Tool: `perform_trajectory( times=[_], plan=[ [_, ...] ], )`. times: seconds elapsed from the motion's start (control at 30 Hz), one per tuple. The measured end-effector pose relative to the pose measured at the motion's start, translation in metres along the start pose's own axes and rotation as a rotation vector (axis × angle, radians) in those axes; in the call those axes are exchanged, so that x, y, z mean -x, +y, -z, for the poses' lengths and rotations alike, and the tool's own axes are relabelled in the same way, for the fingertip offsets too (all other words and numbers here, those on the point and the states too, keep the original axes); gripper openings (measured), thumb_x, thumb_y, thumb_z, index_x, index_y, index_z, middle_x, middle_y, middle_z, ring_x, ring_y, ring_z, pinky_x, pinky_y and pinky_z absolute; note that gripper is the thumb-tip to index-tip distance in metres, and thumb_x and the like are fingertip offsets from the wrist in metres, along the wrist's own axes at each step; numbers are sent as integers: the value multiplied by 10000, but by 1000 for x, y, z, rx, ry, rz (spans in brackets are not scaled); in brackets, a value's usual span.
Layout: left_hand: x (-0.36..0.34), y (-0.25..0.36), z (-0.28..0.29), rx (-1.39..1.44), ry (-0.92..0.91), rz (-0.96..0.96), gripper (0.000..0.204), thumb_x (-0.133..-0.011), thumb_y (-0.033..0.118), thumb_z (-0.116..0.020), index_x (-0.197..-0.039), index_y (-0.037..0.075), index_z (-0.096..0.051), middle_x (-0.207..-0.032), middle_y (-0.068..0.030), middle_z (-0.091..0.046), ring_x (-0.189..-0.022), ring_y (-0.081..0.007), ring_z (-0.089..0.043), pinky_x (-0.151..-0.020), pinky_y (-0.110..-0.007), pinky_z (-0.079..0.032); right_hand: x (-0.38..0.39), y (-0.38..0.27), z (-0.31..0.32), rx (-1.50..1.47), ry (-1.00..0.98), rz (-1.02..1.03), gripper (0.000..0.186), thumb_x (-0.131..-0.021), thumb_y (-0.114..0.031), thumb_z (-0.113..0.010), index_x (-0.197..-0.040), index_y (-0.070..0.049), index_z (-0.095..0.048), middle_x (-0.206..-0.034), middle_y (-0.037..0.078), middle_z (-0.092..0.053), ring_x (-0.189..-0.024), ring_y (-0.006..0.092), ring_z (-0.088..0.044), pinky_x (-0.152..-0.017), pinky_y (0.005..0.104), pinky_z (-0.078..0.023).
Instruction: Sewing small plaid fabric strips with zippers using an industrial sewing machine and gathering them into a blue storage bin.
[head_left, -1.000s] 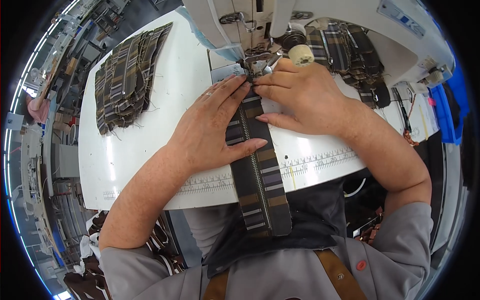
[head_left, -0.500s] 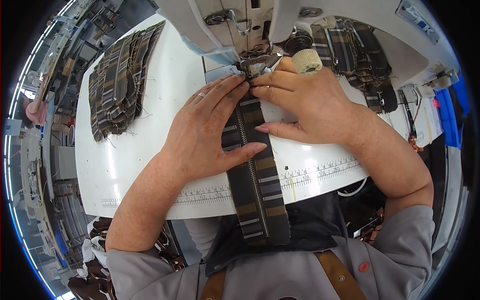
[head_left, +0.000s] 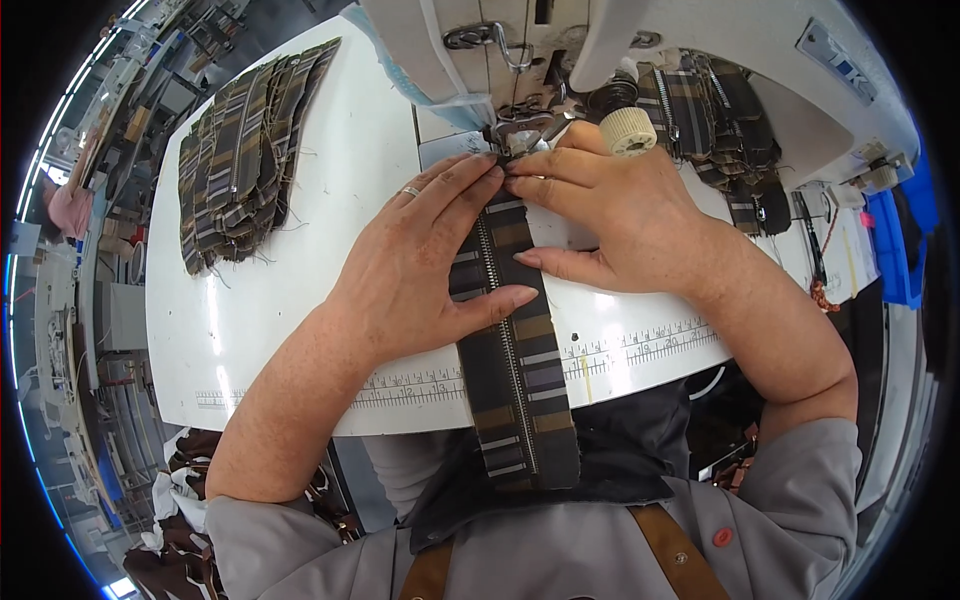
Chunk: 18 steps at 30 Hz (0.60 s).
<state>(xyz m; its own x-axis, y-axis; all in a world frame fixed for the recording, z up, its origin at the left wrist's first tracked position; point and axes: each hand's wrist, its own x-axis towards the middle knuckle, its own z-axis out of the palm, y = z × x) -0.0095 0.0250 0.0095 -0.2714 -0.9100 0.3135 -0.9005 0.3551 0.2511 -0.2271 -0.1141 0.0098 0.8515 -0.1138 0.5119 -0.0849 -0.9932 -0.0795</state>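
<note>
Striped fabric strip (head_left: 515, 370), dark with brown, grey and pale bars and a zipper running down its middle, lies lengthwise at the centre of the frame. Its upper end sits under the sewing machine's presser foot (head_left: 520, 130) at the top centre, and its lower end hangs off the near edge of the white tabletop (head_left: 280, 330) toward the person's lap.

The left hand (head_left: 425, 265) lies flat and spread on the strip's left half, palm down, fingers stretched toward the presser foot and the thumb pressing across the cloth just left of the zipper; it grips nothing, only pressing down. A ring shows on one finger.

The right hand (head_left: 610, 205) rests on the strip's right side in the upper centre, fingers extended and close together, fingertips meeting those of the left hand just below the foot, thumb laid along the strip's right edge. It too presses rather than clasps.

A stack of similar striped pieces (head_left: 240, 150) lies in the upper left, well apart from both hands. More striped pieces (head_left: 720, 130) sit in the upper right behind the right hand, near a cream knob (head_left: 628, 130).
</note>
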Motion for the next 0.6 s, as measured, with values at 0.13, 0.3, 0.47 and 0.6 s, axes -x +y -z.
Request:
perform_trajectory(
  times=[0.13,0.3,0.47,0.6],
  plan=[
    [0,-1,-1,37,-9,7,933,-799,459,-887,-1501,-44,-532,-1545,-238,-535,-1447,-424,-522,-1198,-499,-452,0,1,0,-6,5,-6,497,-837,-439,-827,-1122,-34,-792,-1119,91,-771,-1002,275,-708,-825,411,-586],
    [-1,-1,-1,41,-14,6,935,-813,471,-878,-1511,-41,-522,-1557,-239,-523,-1471,-423,-497,-1210,-502,-439,1,2,-1,-2,11,-8,518,-822,-464,-828,-1102,-31,-793,-1094,85,-765,-983,277,-703,-811,411,-588],
    [-3,0,-2,24,-6,2,929,-823,490,-865,-1512,-33,-526,-1559,-238,-520,-1503,-422,-460,-1238,-527,-401,0,2,0,-7,9,-9,530,-811,-477,-829,-1093,-30,-791,-1091,86,-762,-974,280,-704,-801,413,-590],
    [-2,2,2,-38,-20,-9,914,-830,488,-858,-1503,-40,-535,-1558,-240,-528,-1505,-417,-460,-1254,-541,-372,0,2,0,-10,10,-11,541,-808,-477,-828,-1104,-25,-787,-1100,91,-762,-980,285,-703,-806,415,-589]
  ],
)
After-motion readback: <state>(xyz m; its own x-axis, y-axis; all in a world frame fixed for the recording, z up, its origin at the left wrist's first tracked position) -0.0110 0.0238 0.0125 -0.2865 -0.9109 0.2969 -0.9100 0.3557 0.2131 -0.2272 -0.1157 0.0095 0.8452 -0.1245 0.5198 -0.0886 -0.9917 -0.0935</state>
